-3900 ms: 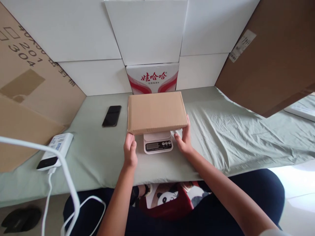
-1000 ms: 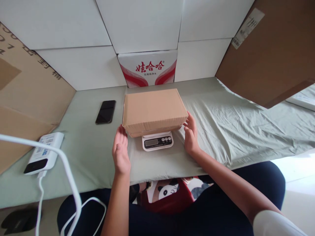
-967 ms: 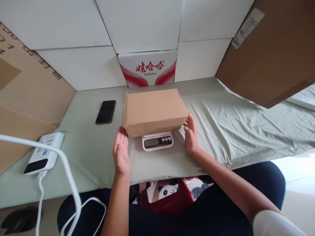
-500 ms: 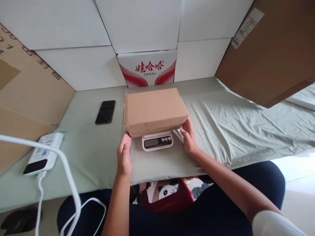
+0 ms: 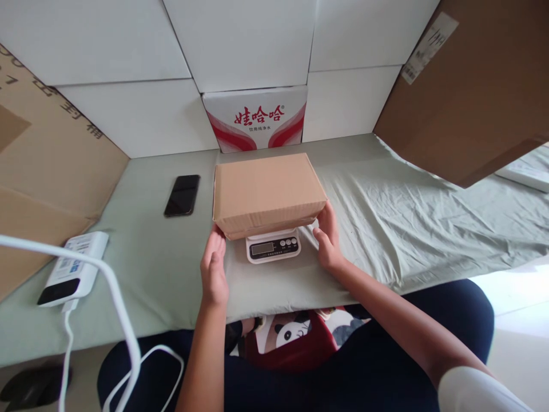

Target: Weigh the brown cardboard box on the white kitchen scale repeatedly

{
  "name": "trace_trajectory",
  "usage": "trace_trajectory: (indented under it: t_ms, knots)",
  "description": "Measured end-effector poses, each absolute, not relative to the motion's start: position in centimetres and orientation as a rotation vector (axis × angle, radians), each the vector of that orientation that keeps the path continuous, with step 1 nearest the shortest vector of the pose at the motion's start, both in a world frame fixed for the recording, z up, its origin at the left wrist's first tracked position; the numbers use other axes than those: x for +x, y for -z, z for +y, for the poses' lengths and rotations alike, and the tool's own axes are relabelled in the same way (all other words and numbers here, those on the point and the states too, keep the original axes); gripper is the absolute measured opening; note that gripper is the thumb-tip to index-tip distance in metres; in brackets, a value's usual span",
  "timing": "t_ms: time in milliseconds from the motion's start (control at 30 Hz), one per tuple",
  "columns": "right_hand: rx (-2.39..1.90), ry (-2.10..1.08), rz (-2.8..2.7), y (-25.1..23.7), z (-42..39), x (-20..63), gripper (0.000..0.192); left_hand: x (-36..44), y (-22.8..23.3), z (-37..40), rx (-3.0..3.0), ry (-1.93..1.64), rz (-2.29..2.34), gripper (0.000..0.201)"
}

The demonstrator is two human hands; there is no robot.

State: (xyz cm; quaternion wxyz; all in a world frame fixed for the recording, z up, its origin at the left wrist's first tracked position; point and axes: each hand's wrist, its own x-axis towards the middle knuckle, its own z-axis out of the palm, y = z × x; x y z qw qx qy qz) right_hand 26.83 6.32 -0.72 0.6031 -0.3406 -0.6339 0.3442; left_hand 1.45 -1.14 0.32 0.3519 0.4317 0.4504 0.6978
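A closed brown cardboard box sits over a small white digital scale, whose dark display and round buttons stick out in front. Whether the box's full weight rests on the scale I cannot tell. My left hand grips the box by its front left corner, fingers against the side and underneath. On the other side, my right hand holds the front right corner, its fingers partly hidden behind the box and its thumb in front.
A black phone lies left of the box. Farther left are a white power bank with a white cable and a large carton. A red-and-white carton stands behind. Another large brown carton is at right.
The left hand has shifted slightly up and left along the box's corner. The box and right hand look nearly unchanged, with the whole view slightly displaced.
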Motion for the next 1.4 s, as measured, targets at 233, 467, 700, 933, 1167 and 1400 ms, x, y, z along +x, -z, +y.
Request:
trace_trajectory:
  t_ms: [233, 467, 700, 933, 1167, 1400]
  knots:
    - [-0.800, -0.807, -1.499, 0.9, 6.3, 26.9, 0.072, 1.4, 0.0, -1.3, 1.142, -1.748, 1.225, 0.074]
    - [-0.761, -0.921, -1.513, -1.1, 6.5, 26.5, 0.083, 1.1, -0.2, -1.0, 1.149, -1.763, 1.225, 0.072]
    - [-0.672, -0.896, -1.502, -5.6, 10.4, 25.4, 0.079, 0.3, -3.2, 4.1, 1.207, -1.728, 1.139, 0.064]
    - [-0.644, -0.924, -1.405, -2.9, 18.1, 22.3, 0.083, -1.3, -1.0, 14.0, 1.203, -1.751, 1.269, 0.062]
    - [-0.731, -1.015, -1.402, -0.1, 19.8, 22.1, 0.084, -2.1, 1.6, 15.6, 1.144, -1.722, 1.284, 0.062]
    - [-0.789, -0.953, -1.445, -0.2, 19.8, 22.2, 0.082, -1.8, 1.2, 15.3, 1.063, -1.696, 1.292, 0.065]
